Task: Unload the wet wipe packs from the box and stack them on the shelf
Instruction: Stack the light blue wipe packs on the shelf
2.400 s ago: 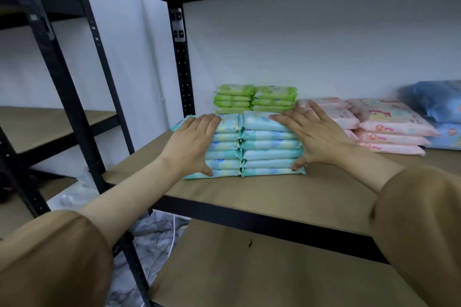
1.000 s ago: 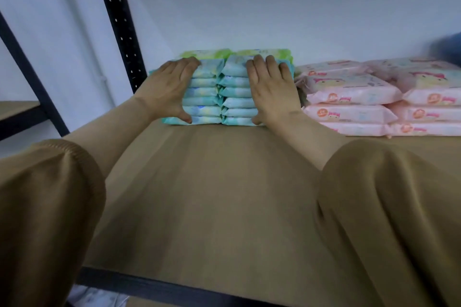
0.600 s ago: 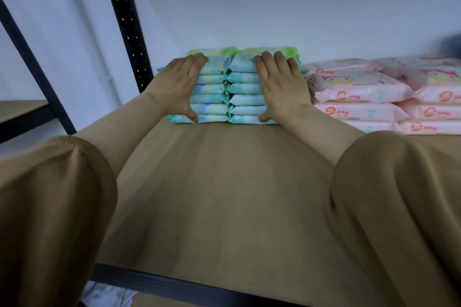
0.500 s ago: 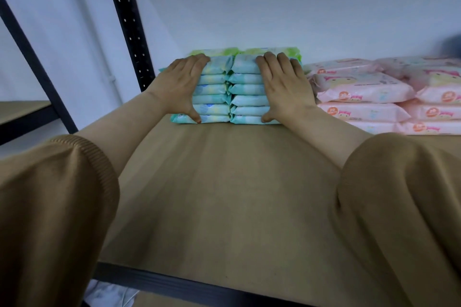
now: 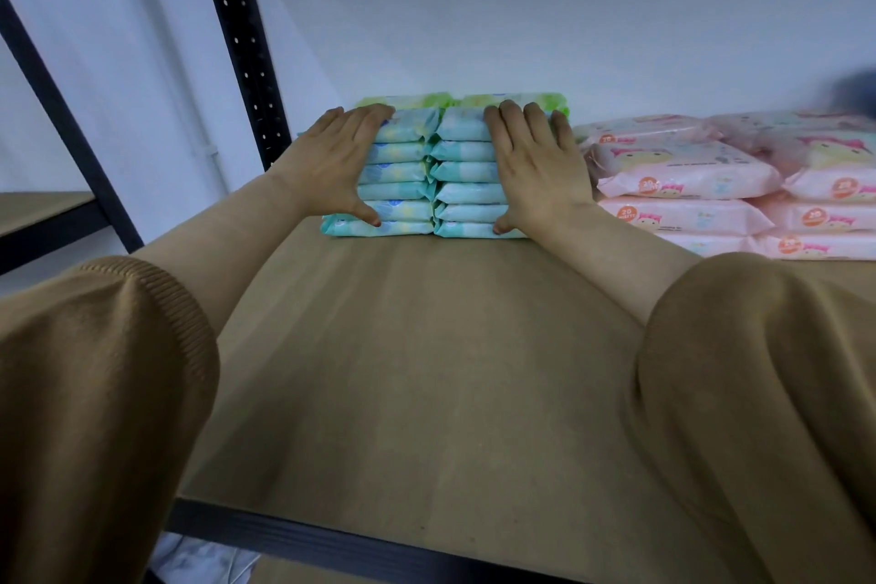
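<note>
Wet wipe packs point(image 5: 407, 171) in pale blue-green wrappers stood in two stacks, six high each, pushed side by side so that their inner ends met between the two hands. Both stacks sat on the brown board of the shelf point(image 5: 426, 370), far back from its black front edge.

The left hand point(image 5: 332, 166) lay flat against the front of the left stack, fingers straight and close together, their tips reaching the top pack and the thumb pointing down to the lowest one. The right hand point(image 5: 535, 171) pressed the front of the right stack in the same way. Neither hand was curled around a pack; both only pressed with the palm and straight fingers.

Just beyond the fingertips, green packs point(image 5: 412, 100) showed over the top of the blue-green ones, standing behind them against the white wall point(image 5: 521, 14). Right beside the outer edge of the right hand lay stacks of larger pink packs point(image 5: 682, 175). Outside the left hand and a little behind it rose a black perforated upright point(image 5: 246, 62). Brown sleeves point(image 5: 95, 394) covered both upper forearms, nearer the camera than the hands.
</note>
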Available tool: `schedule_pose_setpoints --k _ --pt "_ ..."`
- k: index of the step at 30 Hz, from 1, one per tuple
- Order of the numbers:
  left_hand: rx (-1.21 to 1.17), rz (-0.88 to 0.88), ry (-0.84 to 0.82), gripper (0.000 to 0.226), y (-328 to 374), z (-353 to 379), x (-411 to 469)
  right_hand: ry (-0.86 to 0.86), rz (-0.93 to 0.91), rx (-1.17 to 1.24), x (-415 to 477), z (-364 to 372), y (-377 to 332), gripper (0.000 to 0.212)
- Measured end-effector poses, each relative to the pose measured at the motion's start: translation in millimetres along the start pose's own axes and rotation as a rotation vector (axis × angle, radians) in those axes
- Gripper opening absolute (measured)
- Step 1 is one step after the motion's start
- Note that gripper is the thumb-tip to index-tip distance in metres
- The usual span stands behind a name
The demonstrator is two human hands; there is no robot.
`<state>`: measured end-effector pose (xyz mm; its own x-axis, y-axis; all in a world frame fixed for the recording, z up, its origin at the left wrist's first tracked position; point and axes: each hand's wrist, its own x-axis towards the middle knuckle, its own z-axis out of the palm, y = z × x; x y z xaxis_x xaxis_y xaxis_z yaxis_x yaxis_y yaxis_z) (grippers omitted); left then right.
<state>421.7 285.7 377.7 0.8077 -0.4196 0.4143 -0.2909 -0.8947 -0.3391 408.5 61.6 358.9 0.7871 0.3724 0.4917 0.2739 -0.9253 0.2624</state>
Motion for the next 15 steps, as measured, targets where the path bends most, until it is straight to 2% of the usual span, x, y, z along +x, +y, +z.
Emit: schedule_pose_setpoints --k 8,15 --pt "0.023 -0.007 0.029 0.12 -2.0 0.4 1.5 0.013 -0.002 0.013 -1.1 1.0 0.7 0.121" --pt "-0.031 -0.032 0.031 0.117 1.5 -0.7 1.7 0.015 -0.027 0.06 -1.8 0.5 -0.3 0.119"
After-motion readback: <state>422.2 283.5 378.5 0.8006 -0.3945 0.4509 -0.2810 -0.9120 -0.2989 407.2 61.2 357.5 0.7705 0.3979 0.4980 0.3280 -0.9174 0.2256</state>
